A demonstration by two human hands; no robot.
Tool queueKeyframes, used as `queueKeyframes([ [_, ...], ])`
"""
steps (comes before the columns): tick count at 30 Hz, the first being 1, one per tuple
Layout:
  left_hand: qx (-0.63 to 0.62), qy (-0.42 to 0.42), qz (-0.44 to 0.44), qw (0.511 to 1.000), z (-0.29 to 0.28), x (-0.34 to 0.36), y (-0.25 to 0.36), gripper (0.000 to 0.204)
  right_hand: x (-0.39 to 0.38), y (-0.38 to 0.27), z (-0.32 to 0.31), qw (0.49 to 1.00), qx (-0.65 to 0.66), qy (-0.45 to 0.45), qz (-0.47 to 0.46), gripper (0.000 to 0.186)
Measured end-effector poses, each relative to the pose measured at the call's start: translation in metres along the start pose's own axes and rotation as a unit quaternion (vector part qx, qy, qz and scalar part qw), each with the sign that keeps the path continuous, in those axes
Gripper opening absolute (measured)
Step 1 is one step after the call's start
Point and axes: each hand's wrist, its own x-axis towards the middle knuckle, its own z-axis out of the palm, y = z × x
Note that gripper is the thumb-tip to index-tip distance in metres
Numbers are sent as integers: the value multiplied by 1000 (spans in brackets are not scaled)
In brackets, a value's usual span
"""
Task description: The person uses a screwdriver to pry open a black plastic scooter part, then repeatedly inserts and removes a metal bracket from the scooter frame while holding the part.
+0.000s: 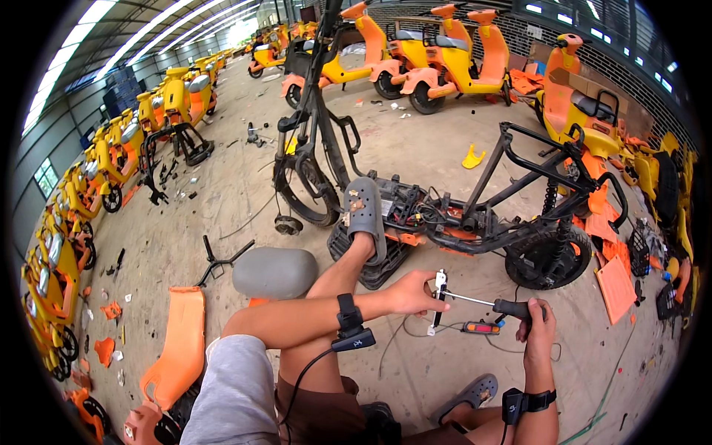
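Observation:
My left hand [409,294] pinches a narrow white and black bracket-like part [440,283], held upright. In my right hand [540,328] is a screwdriver [510,307] with a black handle. Its metal shaft points left, and the tip reaches the bracket near my left fingertips; whether it sits in a screw is too small to tell. Just below the shaft is a small lamp [482,327] with a red and orange lens and a thin cable around it. Beyond my hands lies a stripped black scooter frame [475,237], its wiring exposed. One foot in a grey clog [363,219] rests on it.
A grey scooter seat [274,273] and an orange panel [178,341] lie on the concrete at my left. The frame's rear wheel [549,258] is at the right, near loose orange panels [617,289]. Rows of yellow and orange scooters [178,100] stand at the left and back.

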Motion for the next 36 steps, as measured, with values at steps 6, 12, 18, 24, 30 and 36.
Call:
queueKeyframes([
  [6,125,10,67,990,16,-2,0,52,3,0,-12,999,21,24,9,25],
  [12,157,57,84,982,16,-2,-8,63,4,-2,-9,999,37,-8,9,22],
  [18,197,49,54,978,13,-2,-2,63,9,3,-9,999,31,-21,0,23],
  [24,200,-10,70,977,9,-6,-10,71,8,6,-6,999,6,-50,11,22],
  [30,241,-50,36,969,9,-1,-7,69,8,5,-12,999,7,-48,22,22],
  [36,236,-28,22,971,9,-7,-1,68,9,4,-16,998,-7,-46,51,28],
])
